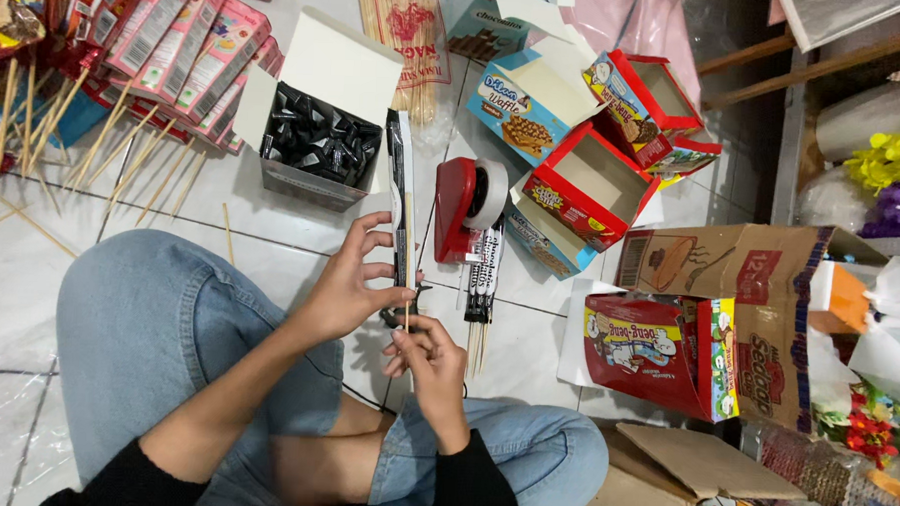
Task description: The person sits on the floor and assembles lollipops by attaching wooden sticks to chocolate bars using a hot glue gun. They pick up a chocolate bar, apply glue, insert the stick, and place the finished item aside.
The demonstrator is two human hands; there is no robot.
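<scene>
The person sits cross-legged on a tiled floor (272, 202), jeans filling the lower view. The left hand (349, 284) grips a long black-and-white snack stick pack (400, 196) upright, fingers curled round its lower part and thumb pressed against it. The right hand (428, 367) is closed just below, fingertips pinching the bottom of a thin wooden skewer (408, 272) that lies along the pack. Pack and skewer are touching; whether tape already joins them cannot be told.

A red tape dispenser (468, 209) stands on the floor just right of the pack, with finished packs on skewers (483, 284) lying beside it. An open box of black packs (319, 144) sits behind the left hand, loose skewers (95, 141) are scattered to the far left, and empty red boxes (613, 154) lie further right.

The likely trouble is slippage: the skewer is held only by a fingertip pinch, so it could slide or tilt off the pack's midline if either hand loosens. A hard squeeze could also crush the contents, and the skewer's tip could puncture the wrapper.
</scene>
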